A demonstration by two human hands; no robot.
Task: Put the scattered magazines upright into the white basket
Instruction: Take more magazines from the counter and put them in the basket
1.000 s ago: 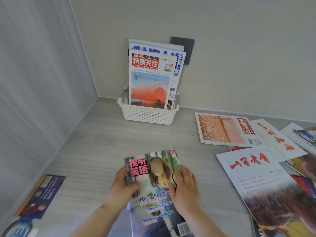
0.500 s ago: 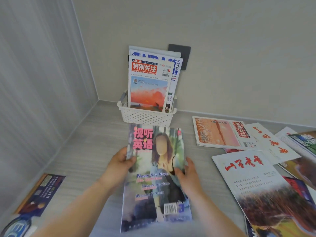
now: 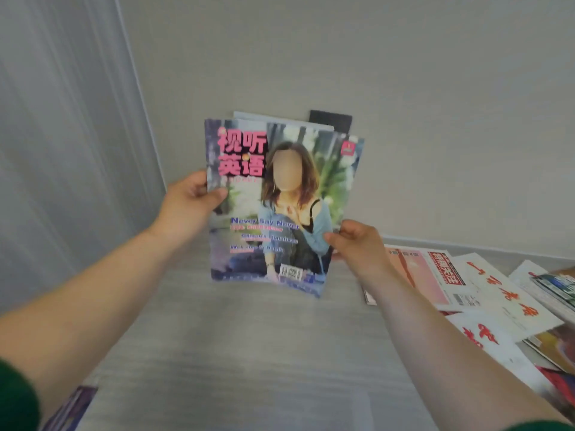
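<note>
I hold a colourful magazine with pink Chinese title characters (image 3: 280,206) upright in the air, cover toward me. My left hand (image 3: 189,203) grips its left edge and my right hand (image 3: 357,244) grips its lower right edge. It hides the white basket completely; only the top edges of the magazines standing behind it (image 3: 280,118) peek out above. Several scattered magazines lie flat on the right, among them a pink-orange one (image 3: 420,275) and white ones with red brush characters (image 3: 510,293).
A dark wall plate (image 3: 331,119) sits on the back wall behind the held magazine. A grey wall closes the left side. One dark blue magazine (image 3: 71,412) lies at the bottom left. Grey tabletop (image 3: 249,353) stretches below my hands.
The magazine has gone from lying on the table, gripped by both hands, to being lifted and tipped upright, and it has moved forward until it covers the basket. The view has shifted closer.
</note>
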